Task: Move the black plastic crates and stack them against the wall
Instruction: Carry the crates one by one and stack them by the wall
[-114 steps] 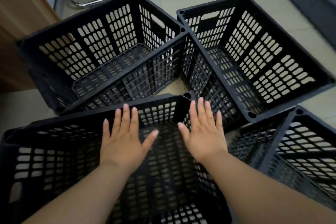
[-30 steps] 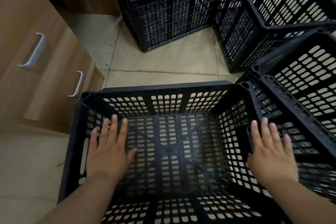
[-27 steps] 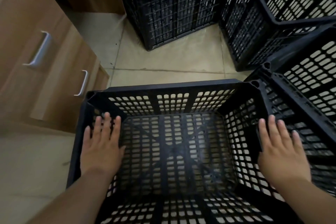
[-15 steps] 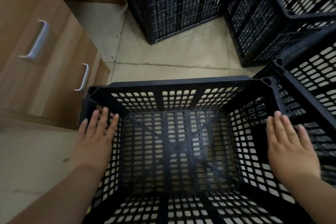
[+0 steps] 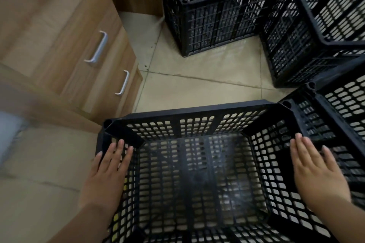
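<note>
Beige tiled floor [image 5: 197,89] with dark grout lines crossing near its middle. Four black perforated plastic crates rest on it: the nearest crate [image 5: 197,173] at the bottom edge, a second crate [image 5: 335,116] just beside its right corner, a third crate [image 5: 325,25] at the upper right, and a fourth crate [image 5: 213,16] at the top centre. A wooden drawer cabinet [image 5: 83,45] with metal handles stands along the left side.

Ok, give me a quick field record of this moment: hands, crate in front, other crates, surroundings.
left hand: flat over the near crate's left wall, fingers spread
right hand: flat over its right wall
near crate: empty, upright
other crates: far crate, right crate, side crate touching the near one
cabinet: wooden drawers, left
floor: tiled
</note>
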A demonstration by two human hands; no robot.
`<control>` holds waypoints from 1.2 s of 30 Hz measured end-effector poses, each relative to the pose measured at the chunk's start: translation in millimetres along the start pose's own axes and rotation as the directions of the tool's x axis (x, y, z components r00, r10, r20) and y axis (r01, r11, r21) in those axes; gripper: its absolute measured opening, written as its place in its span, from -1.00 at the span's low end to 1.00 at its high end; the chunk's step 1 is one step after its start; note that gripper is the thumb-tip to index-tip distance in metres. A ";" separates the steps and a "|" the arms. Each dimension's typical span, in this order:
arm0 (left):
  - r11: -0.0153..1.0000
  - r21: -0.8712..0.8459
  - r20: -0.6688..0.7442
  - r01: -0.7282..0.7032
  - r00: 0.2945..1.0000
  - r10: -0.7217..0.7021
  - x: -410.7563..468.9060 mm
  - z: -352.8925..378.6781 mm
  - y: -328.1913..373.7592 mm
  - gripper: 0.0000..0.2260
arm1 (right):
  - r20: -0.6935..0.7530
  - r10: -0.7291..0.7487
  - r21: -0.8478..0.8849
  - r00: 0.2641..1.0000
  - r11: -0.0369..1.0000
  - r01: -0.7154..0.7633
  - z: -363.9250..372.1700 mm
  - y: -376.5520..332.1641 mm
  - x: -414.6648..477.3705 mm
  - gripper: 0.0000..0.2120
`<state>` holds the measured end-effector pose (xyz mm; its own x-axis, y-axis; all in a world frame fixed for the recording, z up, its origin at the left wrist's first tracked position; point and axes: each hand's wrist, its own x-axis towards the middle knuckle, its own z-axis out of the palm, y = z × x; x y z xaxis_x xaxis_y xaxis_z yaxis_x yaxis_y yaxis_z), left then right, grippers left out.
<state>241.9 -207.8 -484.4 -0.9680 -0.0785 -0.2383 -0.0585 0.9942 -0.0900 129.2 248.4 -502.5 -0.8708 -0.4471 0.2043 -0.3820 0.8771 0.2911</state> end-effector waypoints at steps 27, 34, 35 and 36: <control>0.696 -0.057 -0.155 0.716 0.682 -0.715 -519.1 -16.6 -200.8 -0.40 | -0.378 -0.645 0.277 0.664 0.606 0.746 -252.1 -371.3 26.4 -0.40; 0.566 -0.045 0.026 0.823 0.567 -0.823 -653.0 4.3 -285.6 -0.13 | -0.447 -0.751 0.226 0.487 0.431 0.873 -319.5 -534.8 -10.2 -0.43; 0.579 -0.030 0.054 0.815 0.580 -0.813 -673.9 14.4 -297.6 -0.11 | -0.450 -0.755 0.216 0.478 0.427 0.878 -325.8 -557.4 -16.0 -0.38; 0.567 0.019 0.018 0.824 0.566 -0.824 -693.8 25.5 -308.3 -0.10 | -0.437 -0.764 0.217 0.475 0.423 0.880 -331.3 -579.3 -21.9 -0.33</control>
<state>937.7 -461.8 -316.0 -0.4957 -0.8650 -0.0778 -0.8259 0.4973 -0.2658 472.1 -308.1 -366.0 0.0135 -0.9592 0.2825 -0.9948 0.0155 0.1002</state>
